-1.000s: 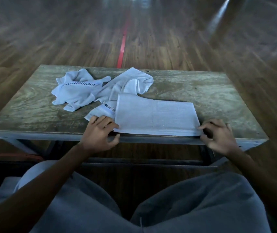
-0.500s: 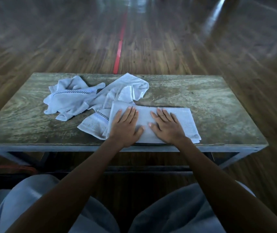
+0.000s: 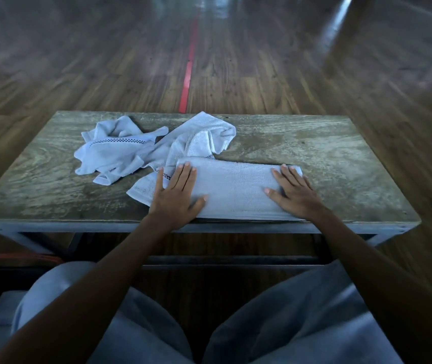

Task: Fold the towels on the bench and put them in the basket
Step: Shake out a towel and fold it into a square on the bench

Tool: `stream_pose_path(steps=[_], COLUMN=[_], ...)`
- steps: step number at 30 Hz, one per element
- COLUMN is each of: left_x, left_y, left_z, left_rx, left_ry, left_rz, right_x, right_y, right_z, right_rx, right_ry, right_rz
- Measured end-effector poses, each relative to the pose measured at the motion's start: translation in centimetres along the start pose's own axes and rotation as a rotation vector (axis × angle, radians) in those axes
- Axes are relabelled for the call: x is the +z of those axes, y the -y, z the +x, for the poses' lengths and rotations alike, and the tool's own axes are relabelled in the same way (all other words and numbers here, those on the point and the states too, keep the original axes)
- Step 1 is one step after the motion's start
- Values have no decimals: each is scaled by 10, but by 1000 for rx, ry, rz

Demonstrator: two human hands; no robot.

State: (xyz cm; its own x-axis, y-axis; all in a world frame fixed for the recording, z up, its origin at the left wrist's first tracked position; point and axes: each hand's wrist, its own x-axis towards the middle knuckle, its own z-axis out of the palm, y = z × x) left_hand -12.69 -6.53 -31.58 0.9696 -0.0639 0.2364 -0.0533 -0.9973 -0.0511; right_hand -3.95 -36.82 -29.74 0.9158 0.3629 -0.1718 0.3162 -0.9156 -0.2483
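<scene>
Pressing w/ flat palms: left hand & right hand, fingers straight, hold down opposite ends of the folded towel at the counter front edge, prob. setting the crease. 2 crumpled towels wait behind; no basket visible.

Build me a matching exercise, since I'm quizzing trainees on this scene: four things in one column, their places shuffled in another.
1 folded pale blue towel
2 crumpled pale towel with long checkered band
3 red floor stripe
4 left hand

A beyond the weathered wooden bench
B flat on the folded towel's left end
C bunched, farthest left
D along the bench's near edge

Pairs: 1-D, 2-C, 3-A, 4-B
</scene>
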Motion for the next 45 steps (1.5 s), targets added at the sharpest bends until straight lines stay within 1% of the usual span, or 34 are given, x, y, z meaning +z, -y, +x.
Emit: stream_pose_path(steps=[3,4,5,6,8,10,12,14,16,17,19,22,24,26,28,30,33,35,37,39,41,43,44,45], left_x=[-8,-12,-17,-22,-32,-36,-36,-34,-31,-31,-31,-31,-34,-40,-45,-51,-63,-75,-85,-85,-78,-69,-67,-64], left_y=[10,11,10,6,-10,-27,-38,-41,-41,-41,-39,-33,-29,-27,-23,-15,-1,1,-3,-12,-20,-27,-31,-35], left_z=[-15,-24,-34,-45,-60,-65,-65,-64,-61,-60,-57,-56,-55,-54,-54,-56,-55,-53,-51,-50,-48,-46,-44,-42], left_rx=[-1,-23,-88,-202,-502,-731,-891,-965,-953,-922,-872,-847,-807,-769,-746,-744,-769,-755,-693,-649,-683,-731,-706,-641], left_ry=[-82,-146,-219,-276,-335,-391,-390,-350,-319,-304,-272,-221,-185,-161,-172,-242,-442,-587,-673,-673,-635,-609,-618,-633], left_rz=[-71,-135,-226,-344,-653,-965,-1154,-1194,-1146,-1096,-981,-884,-845,-841,-852,-879,-941,-1013,-1055,-1103,-1139,-1127,-1102,-1059], right_x=[-12,-15,-17,-18,-21,-23,-22,-22,-23,-24,-30,-38,-43,-49,-54,-59,-71,-82,-95,-103,-108,-109,-109,-108], right_y=[-10,-11,-11,-7,12,41,77,112,143,155,175,193,199,203,206,208,215,221,222,214,198,177,166,156], right_z=[-2,0,4,9,22,34,44,52,63,69,79,94,102,105,104,102,102,98,90,83,76,67,62,58], right_rx=[81,104,119,124,104,19,-109,-240,-366,-418,-491,-461,-439,-418,-389,-394,-447,-452,-440,-412,-361,-293,-259,-230], right_ry=[20,-4,-60,-130,-242,-284,-306,-324,-324,-297,-182,38,66,92,132,115,47,52,89,137,139,114,97,73], right_rz=[79,97,105,103,106,120,138,155,149,131,43,-105,-148,-119,-35,66,266,451,565,649,716,801,841,864])
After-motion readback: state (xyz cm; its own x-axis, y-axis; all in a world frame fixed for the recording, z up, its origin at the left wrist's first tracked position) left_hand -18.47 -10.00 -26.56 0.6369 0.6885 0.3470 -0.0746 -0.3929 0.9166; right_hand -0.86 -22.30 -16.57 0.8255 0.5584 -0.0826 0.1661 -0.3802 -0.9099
